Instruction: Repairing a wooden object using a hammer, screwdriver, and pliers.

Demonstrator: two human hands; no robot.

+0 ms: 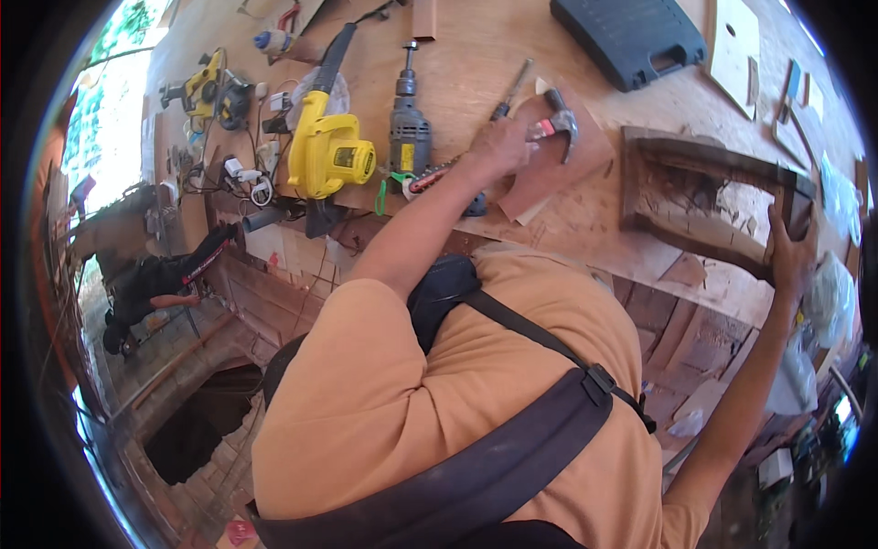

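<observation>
Plywood makes up the whole workbench (pixel 512 55), and it's pretty cluttered with tools and offcuts. Near the middle, the left hand (pixel 498 146) is closed around the handle of a claw hammer (pixel 556 123), whose steel head is lying over a reddish flat board (pixel 558 174) with a pale little block just behind it. Over on the right edge, the right hand (pixel 788 256) is wrapped around the end of a dark carved wooden frame (pixel 704 197), fingers curled over its outer corner, so it's clamped on that piece; the frame is laid flat on the bench, well apart from the hammer. Just left of the hammer hand a grey electric drill (pixel 409 128) is laid with its bit pointing away, and a screwdriver (pixel 506 96) is seen just beyond the knuckles. Beside the drill a yellow blower (pixel 325 146) is parked, with a tangle of cords and plugs (pixel 242 174) further left and a yellow and black power tool (pixel 206 87) near the far corner. A dark plastic tool case (pixel 626 37) is set at the back of the bench. An orange shirt (pixel 384 393) crossed by a black strap (pixel 476 476) fills the lower part, and the brick floor (pixel 201 457) is seen below on the left
</observation>
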